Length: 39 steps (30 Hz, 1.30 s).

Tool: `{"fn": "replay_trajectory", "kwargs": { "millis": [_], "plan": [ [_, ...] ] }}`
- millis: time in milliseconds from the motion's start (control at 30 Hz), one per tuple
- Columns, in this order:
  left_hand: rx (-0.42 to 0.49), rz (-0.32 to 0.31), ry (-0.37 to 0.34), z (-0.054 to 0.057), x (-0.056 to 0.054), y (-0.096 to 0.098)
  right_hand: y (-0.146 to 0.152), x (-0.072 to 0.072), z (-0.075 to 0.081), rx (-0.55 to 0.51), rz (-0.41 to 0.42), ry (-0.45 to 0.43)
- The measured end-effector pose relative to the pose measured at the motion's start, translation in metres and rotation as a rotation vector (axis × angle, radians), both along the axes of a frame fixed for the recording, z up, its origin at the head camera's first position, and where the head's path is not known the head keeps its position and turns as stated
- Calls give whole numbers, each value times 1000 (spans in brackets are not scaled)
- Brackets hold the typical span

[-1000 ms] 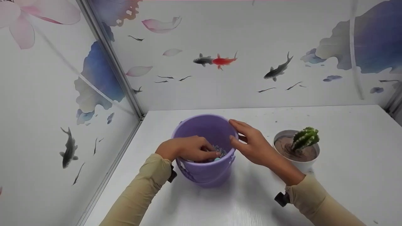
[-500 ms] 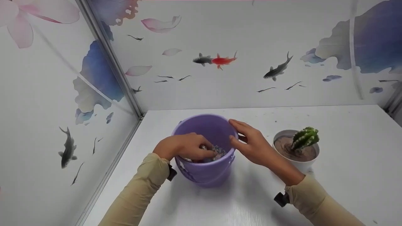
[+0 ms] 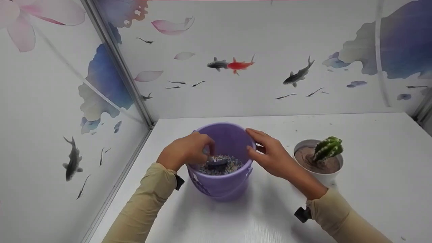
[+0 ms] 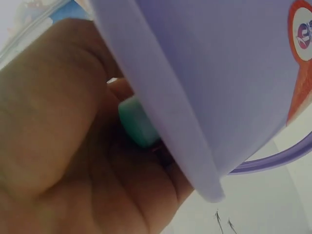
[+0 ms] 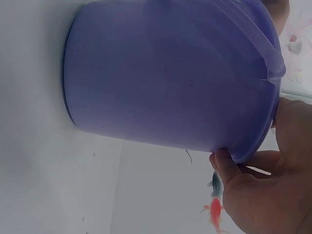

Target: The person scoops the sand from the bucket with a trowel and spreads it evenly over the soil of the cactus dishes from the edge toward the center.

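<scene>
A purple bucket [image 3: 219,185] stands on the white table, with multicoloured gravel [image 3: 231,165] inside. My left hand [image 3: 185,150] reaches over its left rim, fingers curled down into it. That hand holds a small scoop [image 3: 217,164], whose dark, rounded end lies on the gravel. In the left wrist view a teal and white handle end [image 4: 136,122] shows in the palm, partly hidden by the bucket's rim. My right hand [image 3: 270,153] grips the rim on the right side, thumb toward the inside and fingers outside.
Right of the bucket stands a white pot [image 3: 322,177] with brownish soil and a green cactus [image 3: 329,148]. The bucket's purple handle [image 5: 253,34] hangs down at its side. Printed wall panels [image 3: 243,94] with fish and petals close off the back and left.
My left hand has moved up and to the left within the bucket, uncovering more gravel and the scoop's dark end. The right hand stays on the rim.
</scene>
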<state>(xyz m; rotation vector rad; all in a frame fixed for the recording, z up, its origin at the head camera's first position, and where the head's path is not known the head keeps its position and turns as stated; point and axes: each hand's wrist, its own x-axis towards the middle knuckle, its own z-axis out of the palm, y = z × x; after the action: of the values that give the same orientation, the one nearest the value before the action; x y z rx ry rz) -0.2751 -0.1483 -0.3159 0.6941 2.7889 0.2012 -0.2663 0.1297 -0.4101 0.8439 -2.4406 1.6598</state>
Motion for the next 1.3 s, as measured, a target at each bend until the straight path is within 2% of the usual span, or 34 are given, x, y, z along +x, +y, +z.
{"fn": "replay_trajectory", "kwargs": {
  "millis": [133,233,333,400,567,700,967,1067,1167,1300],
  "plan": [
    [-45,60,45,-5,0,5,0,1,0,-9,1,-4],
    [-78,74,91,-10,0,10,-1,1,0,-12,1,-3],
    [-112,64,132,-13,0,13,-1,1,0,-14,0,-3],
    [-129,53,135,-15,1,15,-1,1,0,-15,1,-5],
    [-170,23,101,-17,5,16,-2,0,0,-22,4,-10],
    [-175,-5,106,-19,7,13,-2,0,-1,-25,1,-17],
    [-228,-39,177,-21,5,14,-2,0,-4,-52,-1,-37],
    [-289,-40,250,-24,3,19,-1,0,-5,-82,-7,-43],
    [-360,0,338,-30,3,25,-2,0,-6,-99,-12,-45],
    [-427,78,352,-37,2,32,-3,1,-6,-97,-19,-48]
  ]
}}
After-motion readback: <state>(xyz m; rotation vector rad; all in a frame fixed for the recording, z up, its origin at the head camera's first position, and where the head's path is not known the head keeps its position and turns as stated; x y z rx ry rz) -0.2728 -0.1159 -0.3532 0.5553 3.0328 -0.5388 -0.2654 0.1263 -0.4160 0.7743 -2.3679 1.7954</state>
